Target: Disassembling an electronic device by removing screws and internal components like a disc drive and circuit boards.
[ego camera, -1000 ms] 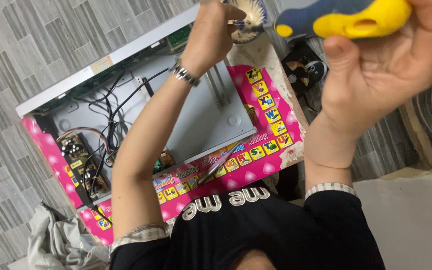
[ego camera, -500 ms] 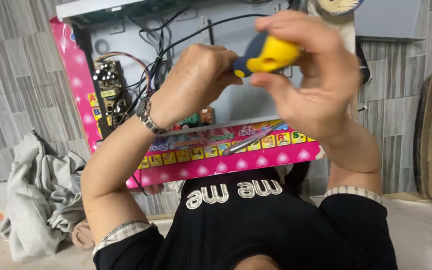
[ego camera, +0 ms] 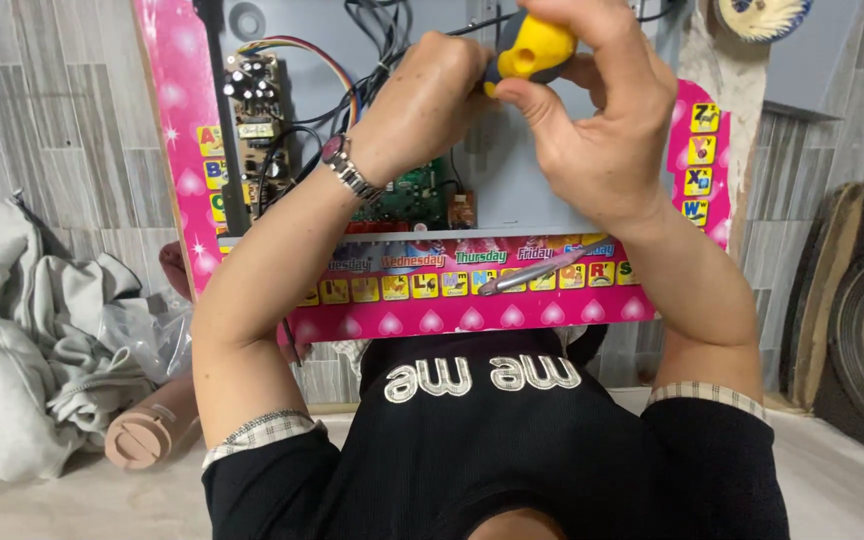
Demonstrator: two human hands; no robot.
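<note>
Both hands closed on yellow-and-blue plastic screwdriver handle (ego camera: 530, 50) above opened grey metal electronics chassis (ego camera: 542, 180): right hand (ego camera: 592, 120) wrapped for turning, left hand (ego camera: 422, 100) pinching beside it, seemingly for steadying.

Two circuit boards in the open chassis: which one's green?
The green board, at the chassis's near edge just under the left hand's wrist. The other board, far left, is tan with dark capacitors.
</note>
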